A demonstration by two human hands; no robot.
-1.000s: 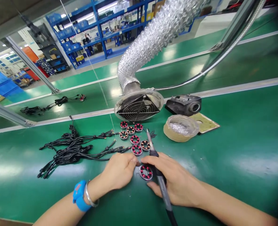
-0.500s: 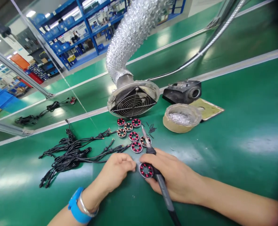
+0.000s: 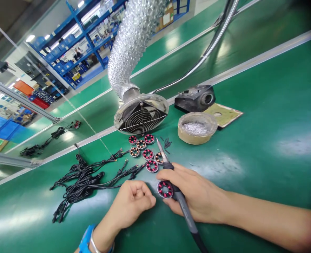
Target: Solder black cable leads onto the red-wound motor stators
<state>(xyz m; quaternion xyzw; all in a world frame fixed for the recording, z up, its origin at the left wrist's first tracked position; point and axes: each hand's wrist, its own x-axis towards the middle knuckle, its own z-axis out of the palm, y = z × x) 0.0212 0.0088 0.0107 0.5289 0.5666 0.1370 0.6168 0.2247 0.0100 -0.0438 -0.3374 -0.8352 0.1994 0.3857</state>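
My right hand (image 3: 197, 196) is closed around a soldering iron (image 3: 182, 205), whose tip points away over the bench. The same hand pinches a small round motor stator (image 3: 165, 189) with red windings between thumb and fingers. Just left of it, my left hand (image 3: 134, 202) is curled with thumb and fingertips together; anything between them is too small to make out. Beyond the hands lie several more stators (image 3: 147, 154), some with red and some with copper-coloured windings. Short black tube pieces (image 3: 167, 143) are scattered beside them.
Black cable bundles (image 3: 84, 188) lie to the left. A fume extractor (image 3: 142, 117) with a silver duct (image 3: 129, 45) stands behind the stators. Toward the back right are a tape-like ring (image 3: 196, 135), a black soldering iron stand (image 3: 194, 98) and a yellowish sponge tray (image 3: 230, 114).
The view has shifted and tilted a little. My left hand has turned and moved slightly toward me, with its fingers curled. My right hand keeps the soldering iron and the stator.
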